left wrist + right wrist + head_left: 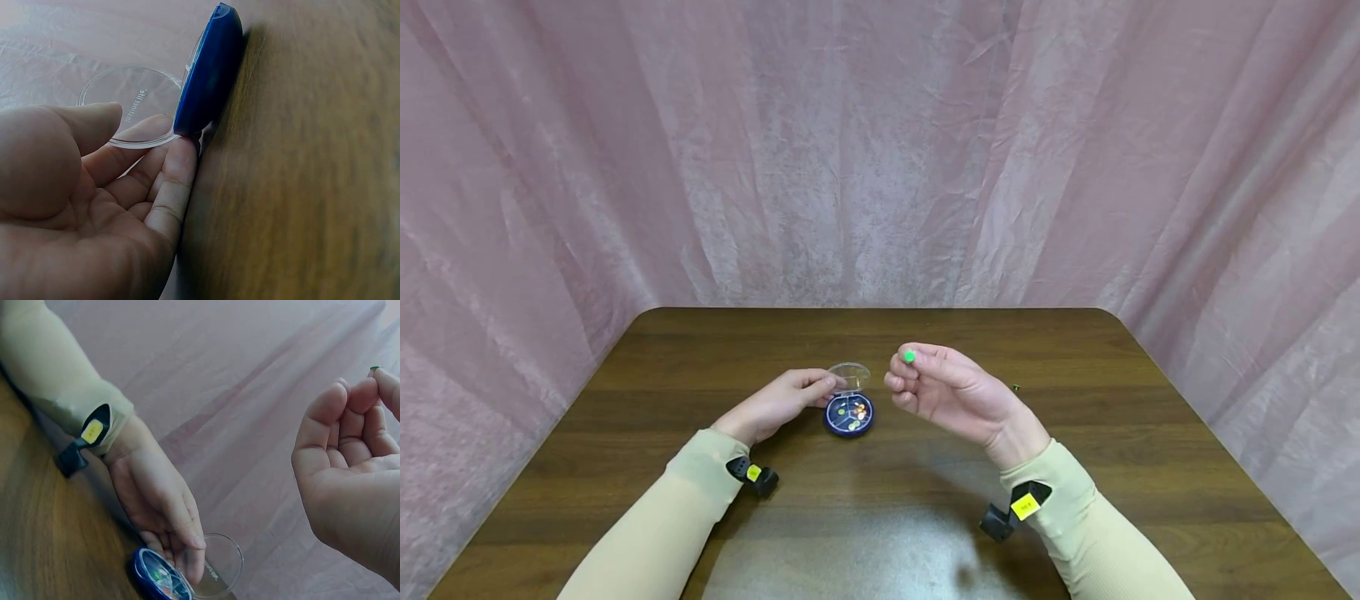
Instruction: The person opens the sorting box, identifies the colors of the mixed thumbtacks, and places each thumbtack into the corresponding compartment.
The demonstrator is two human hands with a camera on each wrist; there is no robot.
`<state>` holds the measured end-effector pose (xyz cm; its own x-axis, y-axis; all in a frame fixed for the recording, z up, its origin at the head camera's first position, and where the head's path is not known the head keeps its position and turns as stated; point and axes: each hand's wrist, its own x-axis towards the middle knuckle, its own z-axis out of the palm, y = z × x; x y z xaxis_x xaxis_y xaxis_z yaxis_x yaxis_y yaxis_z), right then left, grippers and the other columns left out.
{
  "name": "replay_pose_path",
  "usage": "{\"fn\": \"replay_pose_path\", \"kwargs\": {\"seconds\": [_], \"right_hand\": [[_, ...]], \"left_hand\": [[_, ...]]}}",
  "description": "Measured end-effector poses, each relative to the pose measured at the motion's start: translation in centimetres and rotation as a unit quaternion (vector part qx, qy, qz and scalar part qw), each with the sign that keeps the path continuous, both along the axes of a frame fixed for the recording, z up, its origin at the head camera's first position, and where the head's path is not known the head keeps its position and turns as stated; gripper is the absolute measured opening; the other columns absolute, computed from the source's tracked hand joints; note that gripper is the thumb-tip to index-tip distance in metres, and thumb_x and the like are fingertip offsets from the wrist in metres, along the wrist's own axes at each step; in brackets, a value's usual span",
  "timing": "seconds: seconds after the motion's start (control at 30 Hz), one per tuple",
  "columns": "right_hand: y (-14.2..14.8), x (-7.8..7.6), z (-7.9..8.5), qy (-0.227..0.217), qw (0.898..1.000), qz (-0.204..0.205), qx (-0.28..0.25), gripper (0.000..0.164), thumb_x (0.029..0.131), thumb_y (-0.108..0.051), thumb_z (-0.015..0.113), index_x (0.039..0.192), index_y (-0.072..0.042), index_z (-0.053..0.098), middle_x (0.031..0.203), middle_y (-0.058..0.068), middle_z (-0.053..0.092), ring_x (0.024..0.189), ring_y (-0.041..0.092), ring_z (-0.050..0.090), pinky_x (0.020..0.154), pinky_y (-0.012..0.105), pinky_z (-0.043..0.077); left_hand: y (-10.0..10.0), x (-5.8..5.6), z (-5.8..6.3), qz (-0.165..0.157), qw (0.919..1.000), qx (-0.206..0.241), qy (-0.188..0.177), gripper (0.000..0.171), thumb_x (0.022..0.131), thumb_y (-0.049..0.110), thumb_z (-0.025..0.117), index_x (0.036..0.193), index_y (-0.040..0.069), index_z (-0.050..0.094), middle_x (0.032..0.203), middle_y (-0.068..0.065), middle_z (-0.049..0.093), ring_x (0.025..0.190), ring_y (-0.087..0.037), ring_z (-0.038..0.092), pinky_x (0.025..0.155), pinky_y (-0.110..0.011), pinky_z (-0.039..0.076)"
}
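Note:
A small round blue case [849,416] stands on the table with its clear lid [850,377] raised. Y-shaped dividers split it into three compartments holding several small green, orange and pale pieces. My left hand [786,404] holds the case at its left side. In the left wrist view, the thumb lies before the lid [134,100], one finger shows behind it, and another fingertip touches the case's blue base [209,72]. Raised above the table right of the case, my right hand [958,387] pinches a small green disc [909,357], perhaps a thumbtack, between thumb and forefinger.
Another tiny green piece [1016,387] lies on the brown wooden table [1135,417], beyond my right wrist. Pink curtains [880,150] hang behind the table and on both sides. Each wrist wears a black camera mount with a yellow label.

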<state>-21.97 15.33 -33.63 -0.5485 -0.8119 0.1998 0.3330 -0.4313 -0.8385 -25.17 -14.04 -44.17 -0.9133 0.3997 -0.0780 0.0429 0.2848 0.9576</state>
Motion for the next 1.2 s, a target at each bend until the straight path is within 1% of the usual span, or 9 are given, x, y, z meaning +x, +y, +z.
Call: {"fn": "replay_pose_path", "kwargs": {"seconds": [0.2, 0.3, 0.37, 0.5, 0.63, 0.77, 0.83, 0.93, 1.2], "right_hand": [[-0.4, 0.2, -0.2, 0.035, 0.996, -0.070, 0.050, 0.011, 0.102, -0.014, 0.055, 0.095, -0.009, 0.061, 0.089, 0.002, 0.054, 0.090, 0.017, 0.055, 0.081, 0.028, 0.046], [-0.8, 0.3, -0.8, 0.105, 0.978, -0.128, 0.130, 0.010, 0.098, -0.016, 0.062, 0.100, -0.007, 0.066, 0.091, 0.005, 0.061, 0.086, 0.017, 0.058, 0.082, 0.030, 0.048], [-1.2, 0.3, -1.3, 0.181, 0.947, -0.164, 0.208, 0.015, 0.096, -0.021, 0.067, 0.101, -0.008, 0.069, 0.092, 0.007, 0.065, 0.085, 0.017, 0.059, 0.081, 0.031, 0.049], [-2.1, 0.6, -2.5, 0.337, 0.850, -0.198, 0.353, 0.015, 0.093, -0.029, 0.070, 0.098, -0.015, 0.074, 0.090, 0.000, 0.069, 0.085, 0.015, 0.061, 0.077, 0.030, 0.050], [-3.0, 0.2, -3.3, 0.441, 0.763, -0.204, 0.427, 0.009, 0.093, -0.032, 0.069, 0.091, -0.024, 0.073, 0.075, -0.013, 0.063, 0.072, 0.008, 0.057, 0.064, 0.025, 0.046], [-3.9, -0.9, -3.8, 0.502, 0.695, -0.216, 0.467, 0.008, 0.092, -0.033, 0.069, 0.087, -0.028, 0.071, 0.063, -0.014, 0.053, 0.060, 0.005, 0.048, 0.057, 0.025, 0.039], [-4.4, -1.3, -4.0, 0.523, 0.669, -0.222, 0.480, 0.008, 0.092, -0.032, 0.069, 0.087, -0.027, 0.072, 0.062, -0.014, 0.051, 0.059, 0.004, 0.047, 0.056, 0.024, 0.038], [-5.2, -1.9, -4.5, 0.545, 0.637, -0.221, 0.498, 0.008, 0.092, -0.031, 0.069, 0.085, -0.027, 0.072, 0.060, -0.015, 0.050, 0.058, 0.004, 0.046, 0.055, 0.024, 0.037], [-7.5, -2.5, -5.4, 0.579, 0.588, -0.226, 0.518, 0.010, 0.089, -0.025, 0.067, 0.080, -0.029, 0.072, 0.060, -0.017, 0.050, 0.061, 0.005, 0.049, 0.055, 0.026, 0.040]], "left_hand": [[-0.2, -0.2, 0.0, -0.005, 1.0000, 0.004, -0.002, 0.039, 0.106, 0.031, 0.048, 0.130, 0.005, 0.064, 0.136, -0.008, 0.060, 0.120, -0.023, 0.058, 0.100, -0.036, 0.046], [-0.2, -0.4, -0.1, -0.008, 0.9999, 0.007, 0.000, 0.039, 0.106, 0.031, 0.048, 0.130, 0.004, 0.064, 0.135, -0.009, 0.060, 0.121, -0.023, 0.058, 0.099, -0.036, 0.046], [0.0, -0.4, -0.1, -0.010, 0.9999, 0.005, 0.002, 0.038, 0.106, 0.031, 0.048, 0.129, 0.005, 0.065, 0.134, -0.008, 0.061, 0.121, -0.023, 0.058, 0.099, -0.035, 0.046], [0.4, -0.2, -0.3, -0.017, 0.9998, 0.001, 0.006, 0.039, 0.107, 0.030, 0.047, 0.131, 0.004, 0.064, 0.135, -0.009, 0.060, 0.122, -0.024, 0.057, 0.100, -0.035, 0.046], [0.4, -0.2, -0.2, -0.017, 0.9998, 0.002, 0.009, 0.040, 0.107, 0.029, 0.047, 0.132, 0.002, 0.062, 0.136, -0.010, 0.060, 0.122, -0.025, 0.057, 0.100, -0.036, 0.046], [0.1, -0.2, -0.2, -0.015, 0.9998, -0.002, 0.013, 0.040, 0.106, 0.031, 0.048, 0.132, 0.004, 0.063, 0.135, -0.007, 0.061, 0.122, -0.023, 0.057, 0.100, -0.035, 0.046], [-0.1, -0.2, -0.3, -0.013, 0.9998, -0.005, 0.012, 0.040, 0.106, 0.031, 0.048, 0.133, 0.005, 0.062, 0.135, -0.006, 0.061, 0.122, -0.023, 0.057, 0.100, -0.035, 0.046], [-0.2, -0.1, -0.4, -0.009, 0.9999, -0.004, 0.011, 0.040, 0.106, 0.031, 0.048, 0.133, 0.006, 0.063, 0.135, -0.005, 0.060, 0.123, -0.023, 0.056, 0.100, -0.035, 0.046], [-0.3, 0.2, -0.5, -0.005, 0.9999, 0.011, 0.011, 0.035, 0.106, 0.029, 0.048, 0.129, 0.008, 0.065, 0.133, -0.005, 0.062, 0.121, -0.023, 0.057, 0.100, -0.036, 0.045]]}}
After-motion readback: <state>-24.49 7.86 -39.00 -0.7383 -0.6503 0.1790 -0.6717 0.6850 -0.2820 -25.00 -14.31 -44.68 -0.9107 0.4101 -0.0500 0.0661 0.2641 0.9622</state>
